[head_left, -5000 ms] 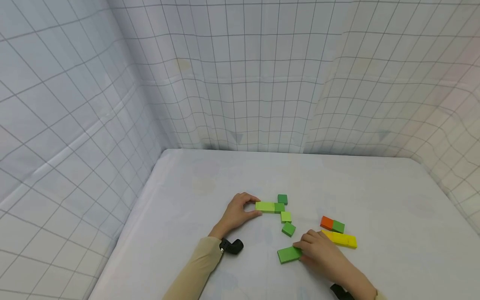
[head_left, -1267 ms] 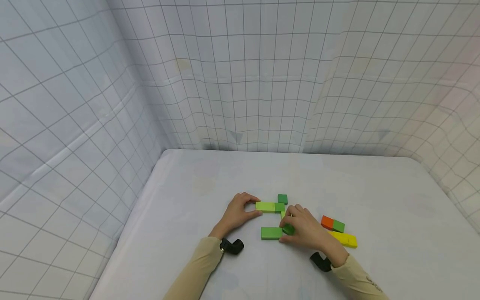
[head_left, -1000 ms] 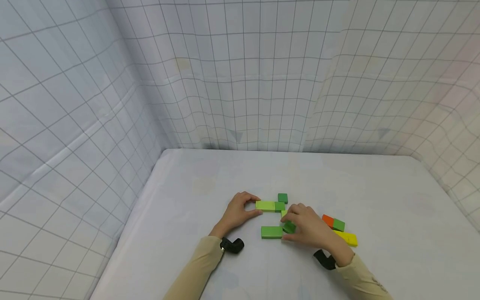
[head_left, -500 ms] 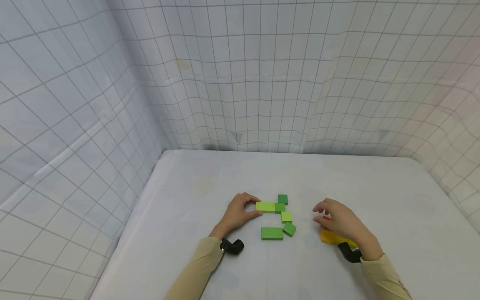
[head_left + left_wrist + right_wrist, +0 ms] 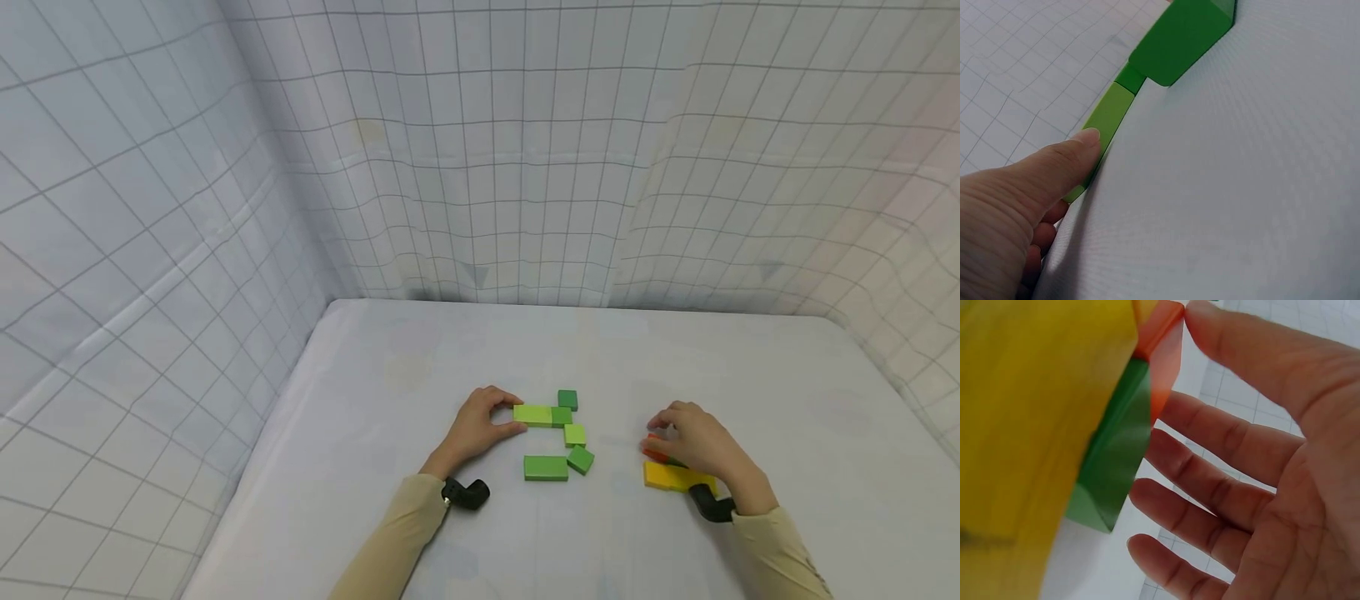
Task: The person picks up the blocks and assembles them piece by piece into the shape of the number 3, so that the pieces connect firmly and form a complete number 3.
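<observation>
My left hand [image 5: 474, 427] pinches the left end of a light green block [image 5: 532, 416]; in the left wrist view its thumb lies along the block's side. A small green cube [image 5: 561, 417] adjoins that block's right end. At the right, my right hand [image 5: 693, 437] hovers low over a red block [image 5: 1163, 350] with a green block [image 5: 1119, 444] joined to it. In the right wrist view the thumb tip is right at the red block's corner, and the slightly bent fingers are spread along the pair's edge. A yellow bar [image 5: 667, 477] lies just in front.
A dark green cube [image 5: 567, 400] sits behind the row. Nearer are a light green cube [image 5: 574, 435], a turned green cube [image 5: 581, 459] and a longer green block [image 5: 546, 468]. The white table [image 5: 405, 350] meets a gridded curtain [image 5: 487, 167] at its back edge.
My right hand set the longer green block left of the turned cube, let go, and moved right to the red and green blocks. My left hand has stayed on the light green block.
</observation>
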A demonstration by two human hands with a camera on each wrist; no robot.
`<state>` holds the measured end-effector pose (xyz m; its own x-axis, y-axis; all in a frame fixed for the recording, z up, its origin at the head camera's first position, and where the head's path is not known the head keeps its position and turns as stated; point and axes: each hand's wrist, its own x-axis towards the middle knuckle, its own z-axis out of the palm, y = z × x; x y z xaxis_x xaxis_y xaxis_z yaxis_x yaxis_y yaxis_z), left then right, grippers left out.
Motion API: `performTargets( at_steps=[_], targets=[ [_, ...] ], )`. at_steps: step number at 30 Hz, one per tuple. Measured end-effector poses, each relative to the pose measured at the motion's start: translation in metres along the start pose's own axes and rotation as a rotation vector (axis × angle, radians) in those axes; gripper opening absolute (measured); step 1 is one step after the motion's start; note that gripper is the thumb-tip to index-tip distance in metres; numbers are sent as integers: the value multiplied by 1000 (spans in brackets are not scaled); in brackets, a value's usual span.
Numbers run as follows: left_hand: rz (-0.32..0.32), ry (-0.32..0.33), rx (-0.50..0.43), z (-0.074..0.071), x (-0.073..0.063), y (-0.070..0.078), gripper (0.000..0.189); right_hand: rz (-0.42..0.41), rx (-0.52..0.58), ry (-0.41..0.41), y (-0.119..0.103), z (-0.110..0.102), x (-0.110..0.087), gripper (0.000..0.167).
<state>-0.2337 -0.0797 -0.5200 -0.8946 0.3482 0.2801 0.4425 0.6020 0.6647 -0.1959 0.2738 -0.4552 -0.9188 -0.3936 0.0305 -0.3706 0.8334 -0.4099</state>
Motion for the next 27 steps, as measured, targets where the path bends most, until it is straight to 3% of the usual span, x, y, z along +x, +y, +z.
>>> performTargets(
  at_steps=[7, 13, 27],
  targets=[
    [3, 1, 0, 0, 0, 1, 36, 11, 49, -30, 3, 0, 3, 27],
    [-3, -3, 3, -1, -1, 1, 36, 15, 45, -10, -7, 6, 8, 22],
    [10, 7, -3, 0, 0, 0, 36, -83, -163, 34, -42, 25, 14, 28]
  ],
)
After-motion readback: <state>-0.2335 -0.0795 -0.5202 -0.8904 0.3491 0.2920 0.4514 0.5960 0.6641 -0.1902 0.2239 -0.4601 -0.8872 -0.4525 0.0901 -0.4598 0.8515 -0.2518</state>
